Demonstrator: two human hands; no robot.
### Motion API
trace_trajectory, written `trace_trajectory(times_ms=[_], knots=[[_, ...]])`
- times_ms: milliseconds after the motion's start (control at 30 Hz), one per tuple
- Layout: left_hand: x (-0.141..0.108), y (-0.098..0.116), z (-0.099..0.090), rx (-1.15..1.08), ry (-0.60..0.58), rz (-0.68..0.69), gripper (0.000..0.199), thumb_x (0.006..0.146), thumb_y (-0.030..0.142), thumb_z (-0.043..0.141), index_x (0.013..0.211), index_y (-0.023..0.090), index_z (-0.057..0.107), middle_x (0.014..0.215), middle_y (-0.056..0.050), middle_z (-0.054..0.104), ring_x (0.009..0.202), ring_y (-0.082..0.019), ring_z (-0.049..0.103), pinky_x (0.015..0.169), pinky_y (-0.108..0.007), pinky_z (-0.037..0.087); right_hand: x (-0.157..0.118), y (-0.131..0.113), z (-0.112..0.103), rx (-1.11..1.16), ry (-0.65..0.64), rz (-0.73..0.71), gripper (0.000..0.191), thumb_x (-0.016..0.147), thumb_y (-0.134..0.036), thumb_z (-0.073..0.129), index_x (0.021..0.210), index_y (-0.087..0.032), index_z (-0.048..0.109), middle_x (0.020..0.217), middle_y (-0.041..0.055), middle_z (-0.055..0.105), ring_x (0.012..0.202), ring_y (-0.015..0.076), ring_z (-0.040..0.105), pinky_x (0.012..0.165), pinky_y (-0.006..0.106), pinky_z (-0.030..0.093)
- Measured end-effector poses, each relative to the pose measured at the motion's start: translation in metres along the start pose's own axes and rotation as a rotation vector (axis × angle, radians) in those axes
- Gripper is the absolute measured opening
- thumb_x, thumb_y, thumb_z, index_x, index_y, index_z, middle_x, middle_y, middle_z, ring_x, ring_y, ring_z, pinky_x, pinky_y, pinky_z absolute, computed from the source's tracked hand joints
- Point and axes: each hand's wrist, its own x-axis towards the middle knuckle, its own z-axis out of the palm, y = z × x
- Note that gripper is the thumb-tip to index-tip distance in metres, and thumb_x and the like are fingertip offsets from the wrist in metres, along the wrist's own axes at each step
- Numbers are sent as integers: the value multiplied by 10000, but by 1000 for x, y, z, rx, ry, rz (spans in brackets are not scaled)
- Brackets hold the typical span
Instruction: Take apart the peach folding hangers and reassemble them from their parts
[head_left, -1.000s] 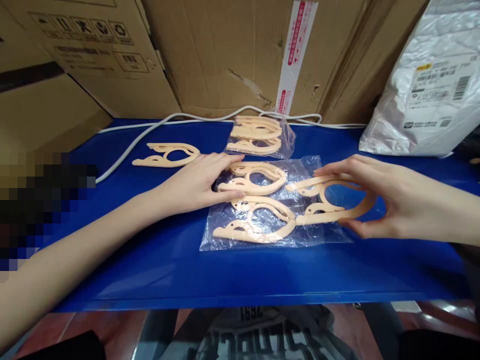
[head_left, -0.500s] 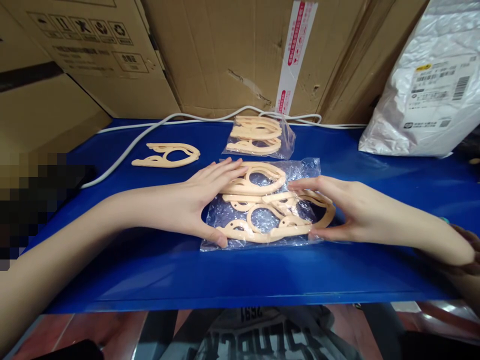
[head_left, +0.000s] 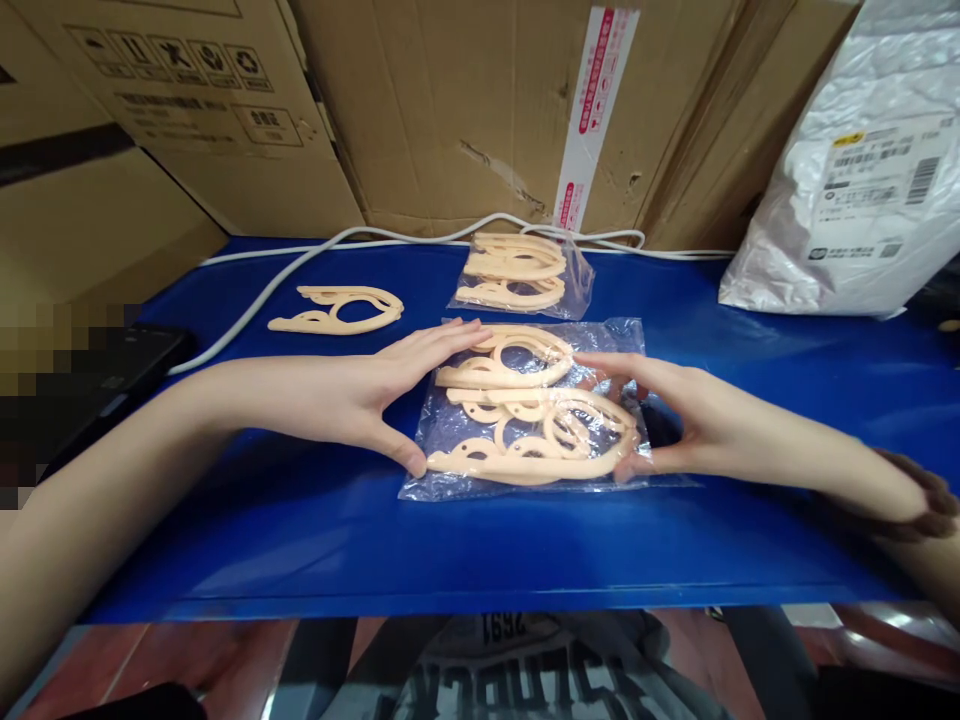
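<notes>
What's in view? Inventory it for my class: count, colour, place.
loose hanger: one, beige, table's back left
plastic bags: two, clear, table centre and behind
other hangers: count unclear, beige, at both bags
cable: count unclear, white, table's back
parcel: one, white, back right
boxes: at least two, brown, back and left
tape: one, white-red, back box
device: one, black, left edge
table: one, blue, centre
clothing: one, grey, below table
floor: one, reddish, bottom
band: one, brown, right wrist
left hand: one, bare, fingers at front bag's left
right hand: one, bare, fingers at front bag's right
</notes>
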Motion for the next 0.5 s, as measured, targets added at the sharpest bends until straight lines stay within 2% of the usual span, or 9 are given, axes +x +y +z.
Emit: trace_trajectory(times_ms=[100,200,367,500], knots=[[1,2,1,1,-2,-16,1069,874,619,634,1615,297,-65,1708,-38,-59,1561,-334,44,1258,-486,168,6,-4,12,40,59,-16,892,800,-583,755,1545,-282,367,1454,80,568,1249,298,600,1008,407,510],[1,-2,2,5,-12,-19,1166,809,647,693,1614,308,-80,1705,-44,-80,1559,-352,24,1258,-495,161,7,-4,12,110,52,-17,904,801,-561,765,1557,-302,342,1472,66,552,1278,283,578,1011,391,508],[-1,-5,6,8,24,-105,1346,670,715,772,1603,331,-120,1695,-40,-120,1544,-395,-26,1257,-522,168,5,-2,2,230,-5,15,846,834,-509,755,1549,-281,365,1275,45,677,1108,231,658,899,331,552],[0,2,9,12,1,-122,1351,655,756,752,1598,344,-123,1687,-30,-149,1528,-410,-89,1250,-567,143,5,-3,9,213,30,4,752,853,-471,750,1509,-330,410,1387,20,612,1190,221,619,941,321,531]])
